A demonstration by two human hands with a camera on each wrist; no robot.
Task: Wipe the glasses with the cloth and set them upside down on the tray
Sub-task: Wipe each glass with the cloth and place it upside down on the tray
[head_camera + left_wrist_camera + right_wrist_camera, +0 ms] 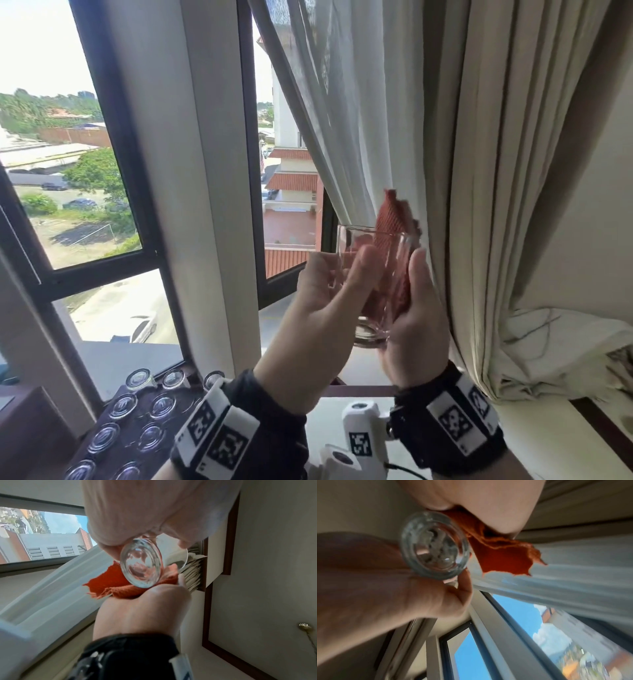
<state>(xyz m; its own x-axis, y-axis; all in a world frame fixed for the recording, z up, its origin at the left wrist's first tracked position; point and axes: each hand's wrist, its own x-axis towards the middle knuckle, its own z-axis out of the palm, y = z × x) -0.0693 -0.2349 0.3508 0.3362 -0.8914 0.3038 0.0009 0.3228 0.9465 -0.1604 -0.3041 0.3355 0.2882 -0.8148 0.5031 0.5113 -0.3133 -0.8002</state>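
Observation:
A clear glass (pixel 368 274) is held upright in the air in front of the curtain. My left hand (pixel 334 291) grips it from the left, thumb across the near wall. My right hand (pixel 418 301) holds a red cloth (pixel 392 216) against the glass's right side, and a corner of the cloth sticks up past the rim. In the left wrist view the glass's thick base (pixel 141 566) faces the camera with the cloth (pixel 111 581) beside it. The right wrist view shows the same base (pixel 435 546) and cloth (pixel 501 553). The dark tray (pixel 137 416) lies at lower left.
Several glasses (pixel 138 378) stand upside down in rows on the tray. A dark-framed window (pixel 113 137) fills the left. A sheer curtain (pixel 342 120) and a beige curtain (pixel 496 171) hang right behind the hands. A pale tabletop (pixel 548 445) runs along the lower right.

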